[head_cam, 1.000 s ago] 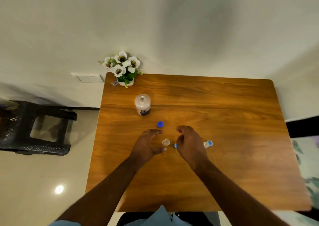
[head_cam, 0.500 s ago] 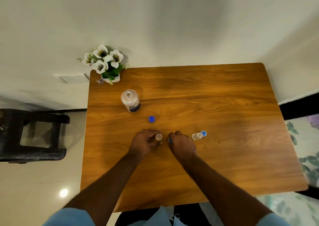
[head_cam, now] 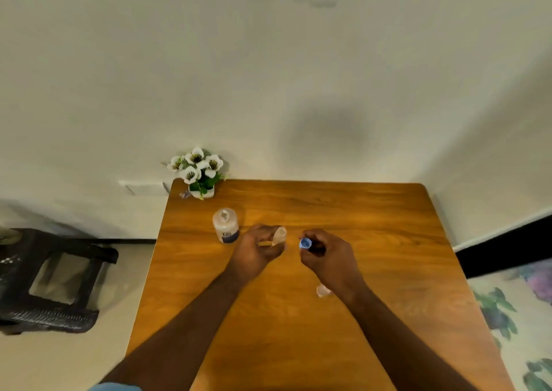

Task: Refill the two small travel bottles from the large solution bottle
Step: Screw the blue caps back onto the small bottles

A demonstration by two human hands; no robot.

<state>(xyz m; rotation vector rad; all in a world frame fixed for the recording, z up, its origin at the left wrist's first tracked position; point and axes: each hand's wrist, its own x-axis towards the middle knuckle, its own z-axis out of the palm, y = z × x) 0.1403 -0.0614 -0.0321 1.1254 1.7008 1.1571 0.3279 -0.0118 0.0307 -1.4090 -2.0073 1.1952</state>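
Note:
My left hand [head_cam: 257,248] is raised above the wooden table [head_cam: 388,241] and grips a small clear travel bottle [head_cam: 279,235], whose open neck points up and to the right. My right hand [head_cam: 330,257] pinches a small blue cap [head_cam: 306,243] a little to the right of that bottle. The large solution bottle [head_cam: 226,225], clear with a dark label, stands upright to the left of my left hand. A second small clear bottle [head_cam: 323,290] rests on the table, partly hidden under my right wrist.
A white pot of white flowers [head_cam: 200,172] stands at the table's far left corner against the wall. A dark plastic stool [head_cam: 50,280] sits on the floor to the left. A floral-patterned fabric [head_cam: 519,298] lies past the table's right edge.
Both hands have risen off the table: the left lifted the small bottle it had closed on, the right picked up the blue cap. The camera tilted upward.

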